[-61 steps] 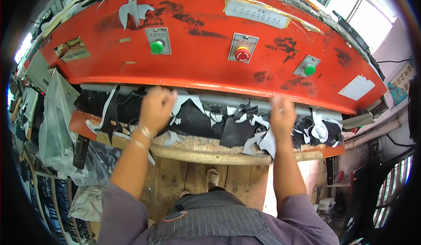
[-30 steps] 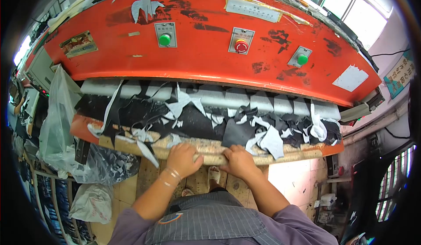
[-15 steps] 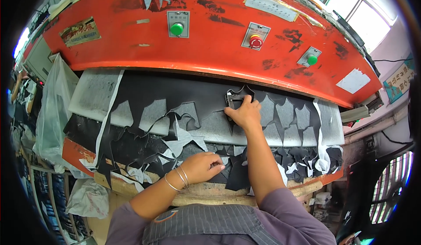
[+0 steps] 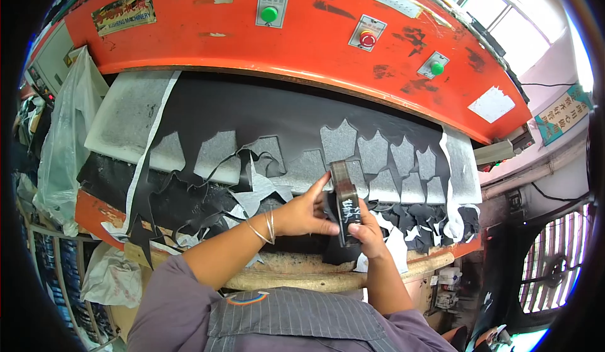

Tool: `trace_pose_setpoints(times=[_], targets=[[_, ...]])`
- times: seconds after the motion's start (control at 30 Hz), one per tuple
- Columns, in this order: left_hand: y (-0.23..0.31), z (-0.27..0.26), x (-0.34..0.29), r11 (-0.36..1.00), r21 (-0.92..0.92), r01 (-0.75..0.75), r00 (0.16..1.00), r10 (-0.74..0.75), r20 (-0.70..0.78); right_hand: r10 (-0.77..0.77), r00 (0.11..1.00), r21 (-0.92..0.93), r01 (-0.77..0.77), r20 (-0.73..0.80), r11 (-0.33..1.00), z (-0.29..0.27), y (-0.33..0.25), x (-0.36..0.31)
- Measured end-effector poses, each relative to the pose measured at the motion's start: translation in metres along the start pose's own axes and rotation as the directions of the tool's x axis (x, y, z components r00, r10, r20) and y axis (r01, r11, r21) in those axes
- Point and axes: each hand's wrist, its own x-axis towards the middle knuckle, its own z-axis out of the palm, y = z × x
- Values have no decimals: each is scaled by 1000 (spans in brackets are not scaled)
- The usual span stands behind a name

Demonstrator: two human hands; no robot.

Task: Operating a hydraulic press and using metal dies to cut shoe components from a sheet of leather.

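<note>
A metal cutting die is held tilted on edge above the near side of the work, its dark face marked in white. My right hand grips its right and lower side, thumb on the face. On its left side is my left hand, index finger stretched along the edge and thumb near the bottom; its other fingers are partly hidden behind the die. Beyond both hands lies a black sheet with several pointed cut-outs, which show a pale grey layer beneath.
An orange press beam spans the far side, with green buttons and a red knob. Black and white scraps heap along the near edge. A clear plastic bag hangs at left. A wooden rail runs before me.
My right hand has lifted the cutting die off the sheet and brought it nearer, leaving a cut-out showing there. My left hand has risen from the scraps to the die. The view has shifted.
</note>
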Motion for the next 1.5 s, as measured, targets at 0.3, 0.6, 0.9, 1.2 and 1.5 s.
trace_pose_setpoints(times=[0.3,0.6,0.9,1.2,1.5], targets=[[-1,2,-63,922,-128,366,835,-386,-393,40,995,-373,-70,-89,925,31,-19,36],[48,-25,-43,783,554,282,836,82,-542,21,936,-869,-333,-350,366,65,-9,185],[-5,-73,9,428,817,386,778,325,-538,-293,955,-885,178,50,431,-2,35,173],[0,-70,18,325,841,432,770,353,-532,-480,877,-903,189,-21,385,6,45,181],[12,-81,0,647,709,278,648,419,-636,-349,900,-566,149,-263,811,-9,-8,158]])
